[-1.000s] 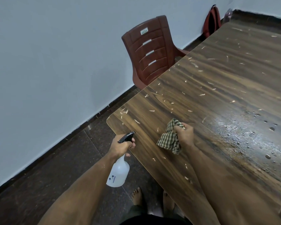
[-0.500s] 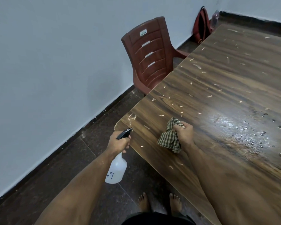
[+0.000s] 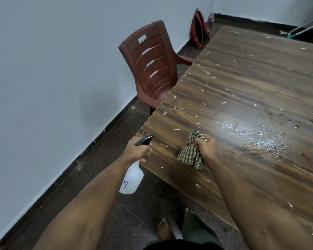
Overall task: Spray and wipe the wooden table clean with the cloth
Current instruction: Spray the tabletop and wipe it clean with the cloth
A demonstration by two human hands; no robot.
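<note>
Left hand (image 3: 138, 150) closed round the neck of the spray bottle (image 3: 132, 179), finger on the trigger. Bottle hangs just off the tabletop's (image 3: 251, 83) near-left corner, body over the floor, black nozzle (image 3: 145, 139) reaching above the corner. Bottle's long axis runs from low and toward the person up to the nozzle; nozzle points forward and right, across the tabletop.

Right hand (image 3: 206, 148) fisted on the cloth (image 3: 191, 152), a bunched check rag, loose end hanging toward the near edge. Cannot tell if the cloth presses the wood or hovers just over it. Cloth sits near the left corner, between the bottle and the wet patch (image 3: 249, 132).

Wet patch: a glossy streak with droplets, lying right of and slightly beyond the cloth; its long axis runs left-right along the grain. Right hand is the nearer one to it. Pale scraps (image 3: 222, 102) litter the dry wood beyond and to the left, toward the chair (image 3: 152, 69).

Judgement: either more spray goes onto the dry left end, which the nozzle already faces, or the cloth sweeps rightward into the wet streak. Most of the tabletop looks unwiped.
</note>
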